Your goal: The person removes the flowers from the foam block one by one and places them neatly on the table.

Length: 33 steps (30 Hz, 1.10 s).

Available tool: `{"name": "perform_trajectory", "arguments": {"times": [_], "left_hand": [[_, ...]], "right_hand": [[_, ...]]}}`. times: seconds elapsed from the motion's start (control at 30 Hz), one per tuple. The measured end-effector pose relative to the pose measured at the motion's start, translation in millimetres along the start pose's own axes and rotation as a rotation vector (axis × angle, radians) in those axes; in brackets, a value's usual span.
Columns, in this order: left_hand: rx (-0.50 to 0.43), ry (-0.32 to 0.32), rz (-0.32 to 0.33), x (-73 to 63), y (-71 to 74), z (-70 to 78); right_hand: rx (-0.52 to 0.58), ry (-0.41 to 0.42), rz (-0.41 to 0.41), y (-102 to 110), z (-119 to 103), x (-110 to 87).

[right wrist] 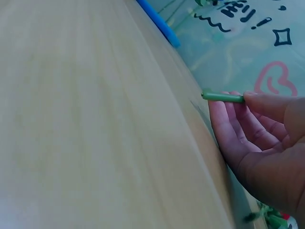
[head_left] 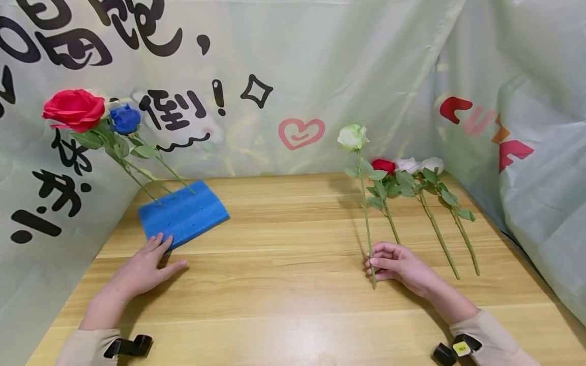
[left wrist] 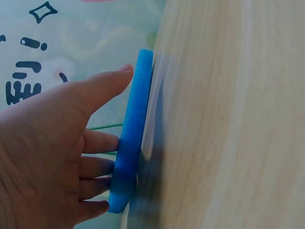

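My right hand (head_left: pixel 404 267) pinches the lower stem of an artificial white rose (head_left: pixel 352 137) with a greenish tint, held upright above the table. In the right wrist view, the cut end of its green stem (right wrist: pixel 221 97) sticks out past the thumb and fingers. Fairly straight, the fingers of my left hand (head_left: pixel 135 272) rest on the near edge of a blue foam block (head_left: pixel 187 218). Standing in that block are a large red rose (head_left: pixel 75 111), a blue rose (head_left: pixel 125 119) and a third stem, whose pale bloom is mostly hidden.
On the table's right lie a red rose (head_left: pixel 383 165), a pale pink rose (head_left: pixel 407 165) and a white rose (head_left: pixel 432 164), stems towards me. A printed cloth (head_left: pixel 384 61) hangs behind the wooden table (head_left: pixel 284 295) and along its sides. Small holes dot the foam.
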State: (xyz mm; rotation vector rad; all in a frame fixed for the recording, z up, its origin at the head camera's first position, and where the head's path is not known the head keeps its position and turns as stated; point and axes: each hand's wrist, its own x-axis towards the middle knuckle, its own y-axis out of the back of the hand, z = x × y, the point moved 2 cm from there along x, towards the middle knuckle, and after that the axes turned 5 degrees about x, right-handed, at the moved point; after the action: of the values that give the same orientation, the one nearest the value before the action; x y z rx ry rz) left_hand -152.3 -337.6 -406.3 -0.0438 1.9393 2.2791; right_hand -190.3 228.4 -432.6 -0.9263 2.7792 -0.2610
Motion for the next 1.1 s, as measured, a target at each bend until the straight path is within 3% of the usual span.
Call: {"name": "perform_trajectory", "arguments": {"times": [0.53,1.1], "left_hand": [[-0.004,-0.002,-0.001,-0.5,0.1,1.3],[-0.001,-0.001,-0.001,-0.4,0.6,1.6]], "right_hand": [[0.063,-0.081,-0.034,10,-2,-7.8],[0.114,-0.123,-0.012,17,-6,-9.9]]}}
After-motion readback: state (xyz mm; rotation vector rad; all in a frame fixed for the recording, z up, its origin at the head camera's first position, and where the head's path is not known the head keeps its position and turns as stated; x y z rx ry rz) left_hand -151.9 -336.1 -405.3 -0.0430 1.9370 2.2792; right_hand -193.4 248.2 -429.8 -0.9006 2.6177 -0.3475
